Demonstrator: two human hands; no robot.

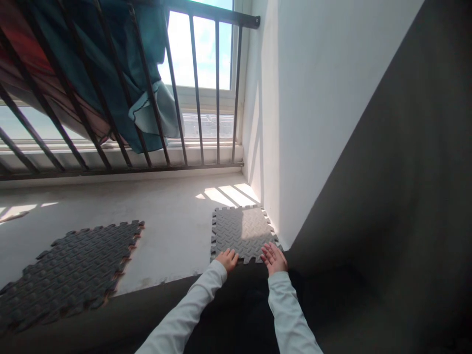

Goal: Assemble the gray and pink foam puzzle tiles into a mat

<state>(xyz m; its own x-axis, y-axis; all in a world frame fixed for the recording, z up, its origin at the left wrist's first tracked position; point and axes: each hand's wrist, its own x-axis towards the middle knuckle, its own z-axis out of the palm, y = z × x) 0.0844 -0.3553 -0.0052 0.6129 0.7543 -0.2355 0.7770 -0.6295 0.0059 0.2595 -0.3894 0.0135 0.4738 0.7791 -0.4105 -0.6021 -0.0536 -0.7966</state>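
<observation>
A grey foam puzzle mat tile point(241, 228) with a ridged surface and toothed edges lies flat on the white ledge, its right side against the wall. My left hand point(227, 259) rests its fingers on the tile's front edge, near the left corner; the fingers lie over the edge rather than wrapped round it. At the front right corner is my right hand point(275, 258), palm turned partly inward and fingers stretched out, touching or just above the tile. Neither hand is closed on anything.
More dark foam mat tiles point(77, 265) lie at the left, reaching the ledge's point(165, 241) front edge. Behind stands a black metal railing point(195, 88) before a window, with teal cloth point(121, 64) hanging there. A white wall point(313, 98) bounds the right.
</observation>
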